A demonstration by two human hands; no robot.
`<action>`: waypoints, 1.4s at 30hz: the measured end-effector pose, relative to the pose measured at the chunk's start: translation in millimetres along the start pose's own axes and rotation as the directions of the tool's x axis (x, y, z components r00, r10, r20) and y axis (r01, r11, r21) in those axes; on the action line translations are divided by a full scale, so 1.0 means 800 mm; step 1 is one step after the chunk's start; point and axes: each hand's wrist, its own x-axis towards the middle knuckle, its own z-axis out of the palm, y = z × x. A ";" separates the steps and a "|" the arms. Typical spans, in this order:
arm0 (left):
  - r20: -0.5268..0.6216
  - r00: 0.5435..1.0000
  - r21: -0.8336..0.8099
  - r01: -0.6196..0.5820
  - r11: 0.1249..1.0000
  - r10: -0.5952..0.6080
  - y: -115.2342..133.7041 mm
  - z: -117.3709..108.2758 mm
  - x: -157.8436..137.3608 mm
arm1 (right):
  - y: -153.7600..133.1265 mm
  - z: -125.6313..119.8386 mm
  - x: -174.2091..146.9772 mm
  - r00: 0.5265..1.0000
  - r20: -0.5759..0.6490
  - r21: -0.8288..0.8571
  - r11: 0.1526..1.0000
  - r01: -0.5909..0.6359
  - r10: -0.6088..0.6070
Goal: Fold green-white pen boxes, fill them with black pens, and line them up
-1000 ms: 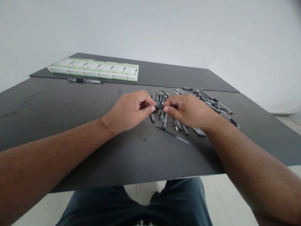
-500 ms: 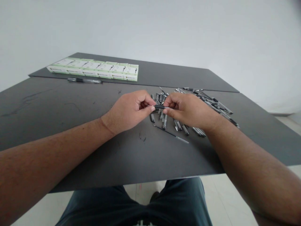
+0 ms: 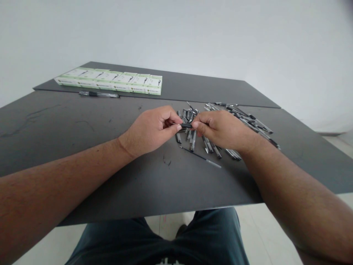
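Between my two hands, above the grey table, lies a pen (image 3: pixel 186 126) with a black grip, held level. My left hand (image 3: pixel 154 129) pinches its left part between thumb and forefinger. At the other end, the thumb and forefinger of my right hand (image 3: pixel 220 129) are closed on the pen's right tip area, which the fingers hide. Behind and below the hands spreads a pile of loose pen parts (image 3: pixel 192 141), clear with black pieces. Closer to me, a single ink refill (image 3: pixel 200 156) rests slantwise on the table.
A row of white and green boxes (image 3: pixel 113 79) stands at the back left. In front of them lie assembled-looking pens (image 3: pixel 99 94). More pens (image 3: pixel 256 125) are heaped right of my right hand. The table's (image 3: pixel 154 195) near edge runs above my lap.
My right thumb and fingers have shifted slightly on the pen's right end, covering the tip that showed before. My left hand has stayed in place.
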 end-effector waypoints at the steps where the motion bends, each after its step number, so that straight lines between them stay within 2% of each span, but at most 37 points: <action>1: -0.002 1.000 0.000 0.003 1.000 -0.003 0.000 0.000 0.000 | 0.000 0.000 0.000 1.000 -0.003 0.020 1.000 -0.022 0.022; 4: -0.014 1.000 0.009 0.008 1.000 -0.008 0.002 0.000 0.000 | 0.000 0.001 0.000 0.999 0.000 0.031 0.998 -0.054 0.054; 8: -0.005 1.000 0.021 0.014 1.000 -0.014 0.003 0.001 0.000 | 0.001 0.002 0.001 1.000 0.019 -0.012 1.000 0.018 -0.018; 13: -0.014 1.000 0.032 0.014 0.999 -0.013 0.002 0.001 0.001 | 0.002 0.003 0.000 0.999 0.002 0.045 0.998 -0.050 0.050; 17: -0.006 1.000 0.014 0.000 1.000 0.001 0.002 0.001 0.001 | 0.002 0.002 0.000 1.000 0.011 -0.018 1.000 0.022 -0.021; 22: -0.019 1.000 0.009 0.001 1.000 -0.001 0.003 0.000 0.000 | 0.001 0.002 0.000 0.999 0.004 0.039 0.998 -0.052 0.052; 27: -0.009 1.000 0.008 0.010 1.000 -0.010 0.002 0.000 -0.001 | 0.001 0.000 0.000 1.000 0.014 -0.018 1.000 0.015 -0.015; 31: -0.022 1.000 0.004 -0.003 1.000 0.003 0.002 0.001 -0.001 | 0.001 0.000 0.000 0.998 0.002 0.024 0.998 -0.056 0.056; 35: -0.026 0.999 -0.029 -0.020 0.999 0.019 0.000 0.003 0.000 | 0.002 0.001 0.000 1.000 -0.003 -0.019 1.000 0.014 -0.014; 42: -0.093 0.995 0.013 0.028 1.000 -0.027 -0.002 0.000 0.001 | 0.015 0.002 0.000 0.995 -0.089 0.110 0.993 -0.034 0.044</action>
